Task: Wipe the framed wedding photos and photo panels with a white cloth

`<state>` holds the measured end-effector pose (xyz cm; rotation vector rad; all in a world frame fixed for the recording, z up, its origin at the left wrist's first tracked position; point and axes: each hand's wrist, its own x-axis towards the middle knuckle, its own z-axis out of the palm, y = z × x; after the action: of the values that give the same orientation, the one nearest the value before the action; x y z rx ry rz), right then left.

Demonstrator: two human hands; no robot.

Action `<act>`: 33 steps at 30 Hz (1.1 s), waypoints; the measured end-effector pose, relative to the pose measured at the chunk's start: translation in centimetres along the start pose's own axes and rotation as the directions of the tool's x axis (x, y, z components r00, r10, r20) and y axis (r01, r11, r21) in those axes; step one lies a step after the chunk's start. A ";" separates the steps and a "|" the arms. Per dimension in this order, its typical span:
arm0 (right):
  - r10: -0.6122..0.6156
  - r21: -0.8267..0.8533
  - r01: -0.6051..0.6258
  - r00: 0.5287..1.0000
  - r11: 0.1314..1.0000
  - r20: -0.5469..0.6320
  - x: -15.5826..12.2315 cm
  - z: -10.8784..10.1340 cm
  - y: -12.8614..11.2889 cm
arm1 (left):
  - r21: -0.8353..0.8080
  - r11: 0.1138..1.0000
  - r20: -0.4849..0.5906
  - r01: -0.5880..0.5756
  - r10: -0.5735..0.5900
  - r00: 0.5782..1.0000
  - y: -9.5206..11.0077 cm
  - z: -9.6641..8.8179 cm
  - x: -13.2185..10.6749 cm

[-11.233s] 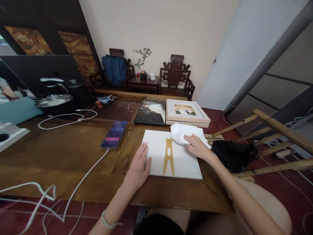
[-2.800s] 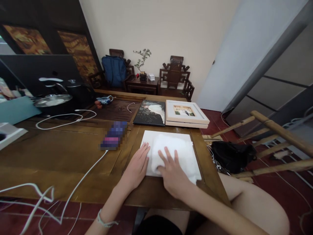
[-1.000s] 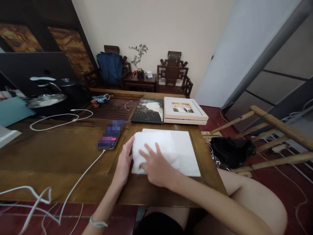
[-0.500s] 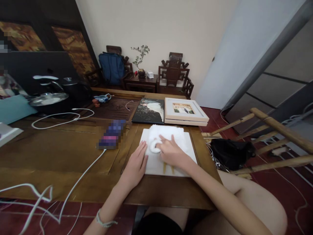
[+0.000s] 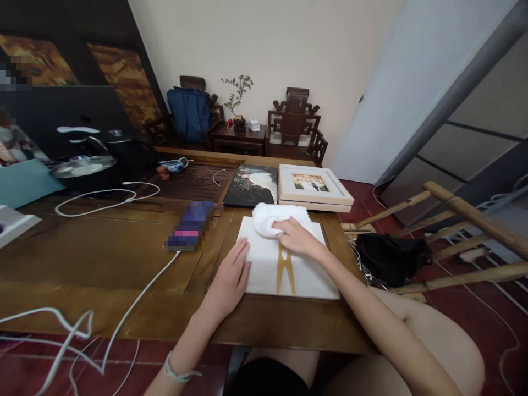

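Observation:
A white towel [image 5: 264, 219] lies bunched on the far part of a white rectangular panel [image 5: 264, 275], which looks like the back of a picture frame. My right hand [image 5: 299, 236] presses on the towel, its fingers curled into the cloth. Below it, a yellow forked piece [image 5: 284, 272], shaped like a frame's stand, shows flat on the panel; its upper end is covered. At the panel's left edge, my left hand [image 5: 234, 269] lies flat with fingers stretched out, the tips touching the white surface.
Beyond the panel are a dark photo board [image 5: 251, 186] and stacked white picture frames [image 5: 315, 187]. To the left lie a blurred phone [image 5: 190, 225] on a white cable [image 5: 144, 297], a kettle [image 5: 127, 151] and a small teapot [image 5: 173, 165]. A bamboo chair [image 5: 466, 220] stands right.
My right hand has slid the towel away from me toward the panel's far edge, baring more of the yellow piece. My left hand has stayed almost in place.

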<state>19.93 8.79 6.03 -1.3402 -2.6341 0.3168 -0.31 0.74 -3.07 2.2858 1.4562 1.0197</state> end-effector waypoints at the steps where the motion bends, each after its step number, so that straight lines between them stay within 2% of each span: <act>1: 0.015 0.003 -0.015 1.000 1.000 -0.016 -0.7 -0.1 0.9 | 0.000 1.000 -0.002 -0.002 0.002 1.000 0.0 0.0 0.0; 4: 0.062 0.008 -0.061 0.996 0.998 -0.067 -3.4 0.0 3.1 | 0.010 1.000 -0.002 -0.002 0.002 1.000 0.0 0.1 0.0; 7: 0.075 -0.005 -0.076 0.994 0.997 -0.080 -7.0 0.8 3.7 | 0.027 1.000 -0.005 -0.006 0.006 1.000 0.0 0.1 -0.1; 9: 0.038 -0.023 -0.039 0.998 0.999 -0.052 -9.8 1.4 2.7 | 0.036 0.999 -0.008 -0.012 0.012 1.000 0.0 0.1 -0.1; 13: -0.051 -0.076 0.052 0.999 0.996 0.017 -15.3 2.0 -1.2 | 0.042 0.999 -0.008 -0.013 0.013 1.000 -0.1 0.2 -0.1; 17: -0.121 -0.100 0.130 0.989 0.987 0.086 -18.2 1.8 -3.8 | 0.042 0.999 -0.013 -0.013 0.014 1.000 -0.1 0.3 -0.1; 21: -0.120 -0.082 0.129 0.987 0.988 0.108 -17.1 1.2 -2.7 | 0.035 0.999 -0.014 -0.014 0.014 1.000 -0.1 0.3 -0.1; 29: -0.074 -0.079 0.070 0.997 0.994 -0.038 -8.1 0.6 3.8 | 0.047 0.999 0.001 -0.005 0.005 1.000 -0.2 0.1 -0.2; 33: -0.038 -0.122 0.025 0.994 0.992 -0.104 -5.8 0.9 4.9 | 0.054 0.998 0.012 -0.009 0.008 1.000 -0.2 0.0 -0.2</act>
<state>26.92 6.77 3.52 -1.3095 -2.6195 0.0811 -0.44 0.68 -3.25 2.3332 1.4887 0.9795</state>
